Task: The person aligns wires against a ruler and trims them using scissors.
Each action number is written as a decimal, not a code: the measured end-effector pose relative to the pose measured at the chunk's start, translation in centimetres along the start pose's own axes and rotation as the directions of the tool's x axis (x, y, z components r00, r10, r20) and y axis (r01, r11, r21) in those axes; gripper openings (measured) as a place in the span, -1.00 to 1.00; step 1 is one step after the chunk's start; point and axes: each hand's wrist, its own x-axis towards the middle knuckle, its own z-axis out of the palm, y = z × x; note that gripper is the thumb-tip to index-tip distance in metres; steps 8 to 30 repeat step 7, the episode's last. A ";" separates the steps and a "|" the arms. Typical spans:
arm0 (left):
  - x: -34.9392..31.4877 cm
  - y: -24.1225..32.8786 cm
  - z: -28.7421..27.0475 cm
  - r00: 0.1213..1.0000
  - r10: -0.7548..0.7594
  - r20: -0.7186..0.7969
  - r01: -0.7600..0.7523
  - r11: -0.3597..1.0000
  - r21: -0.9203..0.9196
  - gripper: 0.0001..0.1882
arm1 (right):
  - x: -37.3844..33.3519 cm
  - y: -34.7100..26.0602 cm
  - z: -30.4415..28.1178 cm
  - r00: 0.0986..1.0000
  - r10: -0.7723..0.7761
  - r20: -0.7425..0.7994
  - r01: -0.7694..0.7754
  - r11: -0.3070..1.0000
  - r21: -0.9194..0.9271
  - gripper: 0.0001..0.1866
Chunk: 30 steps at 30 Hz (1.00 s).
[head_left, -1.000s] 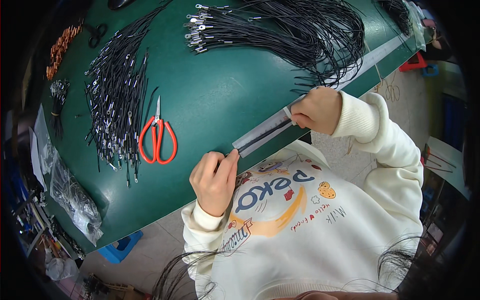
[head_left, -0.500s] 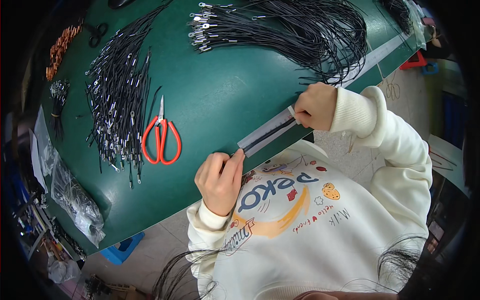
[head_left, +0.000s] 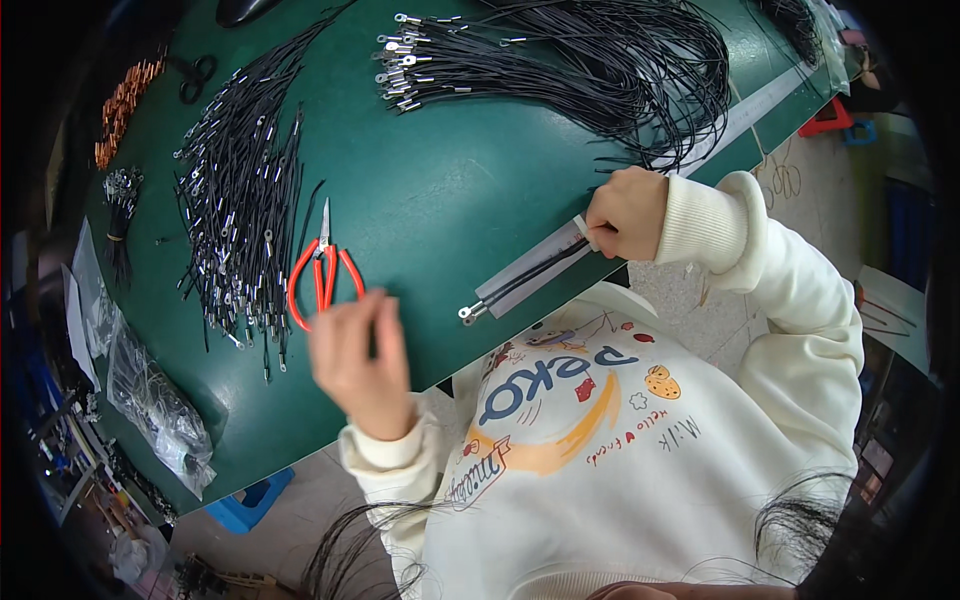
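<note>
Short black cables [head_left: 540, 268] with silver ring terminals [head_left: 466, 314] at their near-left ends lie along a pale flat strip [head_left: 520, 262] by the table's front edge. My right hand [head_left: 627, 212] is closed on their far-right end, pressing down there; its fingertips are partly hidden. Away from the cables, my left hand [head_left: 360, 355] hovers by the red-handled scissors [head_left: 328, 275], slightly blurred, with thumb and fingers apart and nothing between them. It covers the lower part of one scissor handle; the blades point away from me.
A heap of black cables with silver terminals [head_left: 240, 210] lies at left, and a large looped bundle [head_left: 600, 70] at the back. A long ruler [head_left: 755, 112] runs along the right edge. Copper-coloured parts [head_left: 128, 105], black scissors [head_left: 197, 80] and a clear plastic bag [head_left: 155, 400] lie farther left.
My left hand has let go of the cables' terminal end and moved left to the red-handled scissors, uncovering the ring terminals. My right hand stays in place.
</note>
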 end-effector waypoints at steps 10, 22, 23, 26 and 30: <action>2.9 -2.8 -2.6 0.888 -0.387 0.248 0.348 0.918 0.190 -0.66 | 0.0 -0.4 -0.3 0.997 0.059 0.046 -0.060 0.998 0.014 -0.79; 2.9 -2.8 -2.6 0.888 -0.387 0.248 0.348 0.918 0.190 -0.66 | 0.0 -0.4 -0.3 0.997 0.059 0.046 -0.060 0.998 0.014 -0.79; 2.9 -2.8 -2.6 0.888 -0.387 0.248 0.348 0.918 0.190 -0.66 | 0.0 -0.4 -0.3 0.997 0.059 0.046 -0.060 0.998 0.014 -0.79; 2.9 -2.8 -2.6 0.888 -0.387 0.248 0.348 0.918 0.190 -0.66 | 0.0 -0.4 -0.3 0.997 0.059 0.046 -0.060 0.998 0.014 -0.79; 2.9 -2.8 -2.6 0.888 -0.387 0.248 0.348 0.918 0.190 -0.66 | 0.0 -0.4 -0.3 0.997 0.059 0.046 -0.060 0.998 0.014 -0.79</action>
